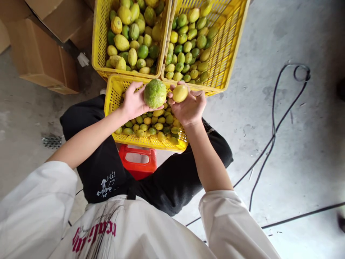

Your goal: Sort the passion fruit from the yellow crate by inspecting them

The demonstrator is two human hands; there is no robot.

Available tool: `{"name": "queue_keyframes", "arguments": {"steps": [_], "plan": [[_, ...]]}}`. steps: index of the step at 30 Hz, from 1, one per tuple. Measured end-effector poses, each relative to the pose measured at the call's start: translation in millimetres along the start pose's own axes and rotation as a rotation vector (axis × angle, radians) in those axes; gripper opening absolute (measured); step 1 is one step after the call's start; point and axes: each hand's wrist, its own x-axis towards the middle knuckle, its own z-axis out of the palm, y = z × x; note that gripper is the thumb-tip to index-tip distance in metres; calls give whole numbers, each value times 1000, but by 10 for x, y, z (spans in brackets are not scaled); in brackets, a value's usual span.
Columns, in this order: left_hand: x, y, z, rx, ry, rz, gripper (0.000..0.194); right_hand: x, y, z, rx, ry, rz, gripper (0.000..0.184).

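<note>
In my left hand (133, 100) rests a large, bumpy green citrus fruit (155, 93), held up on the palm and fingers. My right hand (191, 108) has its fingers around a smaller, smooth yellow lemon (180, 93). The two fruits are side by side with a narrow gap between them. Both hands are above the near yellow crate (151, 144), which contains many small green and yellow lemons (159, 126). Beyond it, the back left crate (129, 74) holds larger lemons (121, 42), and the back right crate (229, 46) holds smaller green and yellow ones (188, 46).
A red plastic stool (137, 167) stands beneath the near crate, between my knees. Cardboard boxes (43, 54) are at the far left. A black cable (273, 136) loops over the grey floor (309, 151) on the right.
</note>
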Motion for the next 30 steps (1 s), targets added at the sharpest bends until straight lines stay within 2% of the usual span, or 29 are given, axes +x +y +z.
{"name": "queue_keyframes", "arguments": {"steps": [3,6,11,17,20,23,27,30], "plan": [[-22,41,39,-18,0,18,55,0,-16,17,-16,36,-21,37],[-32,57,94,8,57,59,53,-18,-32,22,-53,36,-45,40],[-13,37,83,33,119,141,51,-26,-13,-33,-69,16,7,46],[-7,-12,53,77,84,86,48,42,57,-117,-51,-4,39,46],[4,-8,50,97,80,57,52,32,57,-99,-119,-8,46,43],[3,22,46,62,72,44,59,-6,33,-44,-88,-34,28,40],[-25,58,50,-14,61,72,68,-42,-26,25,-58,-62,13,44],[-45,56,59,-59,40,111,63,-36,-54,22,-74,-73,14,42]]}}
